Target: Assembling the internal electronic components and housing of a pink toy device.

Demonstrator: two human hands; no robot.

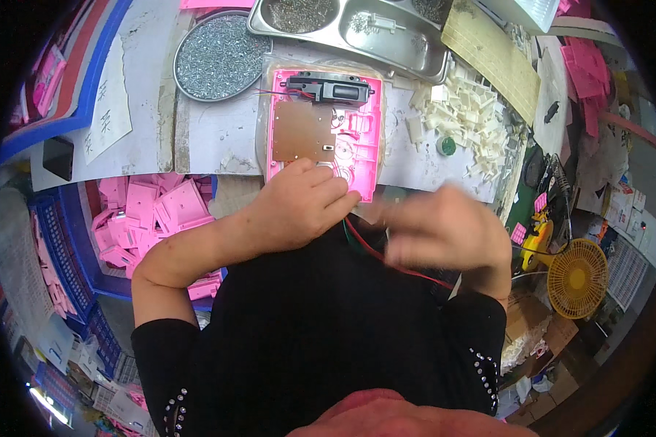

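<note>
A pink plastic housing (369,156) lies in front of me with its inside facing up. It carries a brown circuit board (299,131) and, along its far end, a black speaker-like module (335,89) with thin coloured wires. My left hand (306,200) is closed at the housing's near edge, its fingers curled over the board's lower side and the near rim. To the right, off the housing, my right hand (448,229) is smeared by motion, so its fingers and anything in them cannot be made out. Red and green wires (368,247) run below the hands.
A round tray of small screws (222,54) stands beyond left, beside a metal tray (393,47) with compartments of small parts. White plastic pieces (463,120) are heaped right, around a small green round item (446,146). A blue bin holds pink parts (153,211). A yellow fan (577,279) stands right.
</note>
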